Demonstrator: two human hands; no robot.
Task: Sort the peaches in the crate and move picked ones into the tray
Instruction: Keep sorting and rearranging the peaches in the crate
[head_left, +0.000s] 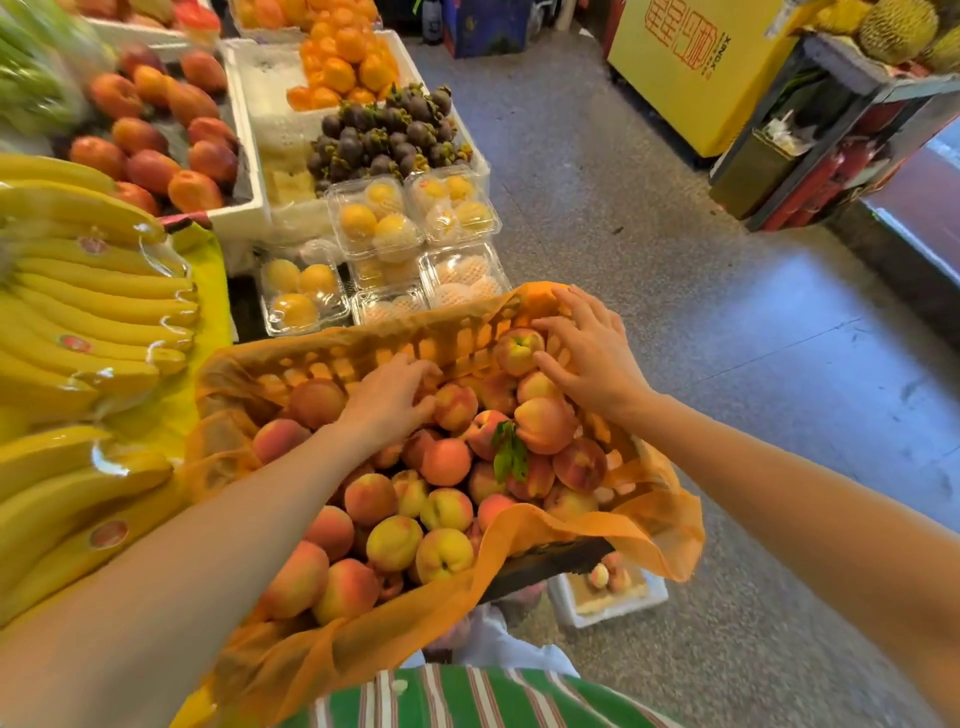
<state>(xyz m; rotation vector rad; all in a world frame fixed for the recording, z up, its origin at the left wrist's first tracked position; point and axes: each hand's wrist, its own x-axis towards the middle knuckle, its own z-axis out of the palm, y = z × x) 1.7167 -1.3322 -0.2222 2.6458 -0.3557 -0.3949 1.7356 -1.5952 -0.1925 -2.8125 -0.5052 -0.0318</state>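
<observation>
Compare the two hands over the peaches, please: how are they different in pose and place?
The left hand is curled, fingers dug down among peaches mid-crate; the right hand is spread wider, at the crate's far right corner. The right hand's fingers bracket one raised peach; what the left hand grips is hidden. Both are bare, palm down, inside the orange-lined crate.

I count about thirty peaches (445, 461) showing in the one crate (395, 340) under my two hands, my left hand (387, 397) and my right hand (589, 353); more may lie buried beneath. One leafy sprig (509, 452) sits among them. Beyond the crate's far edge stand six clear clamshell boxes (382, 221) of yellow fruit. On the floor by the crate's near right corner is one white tray (610, 605) holding two or three peaches.
</observation>
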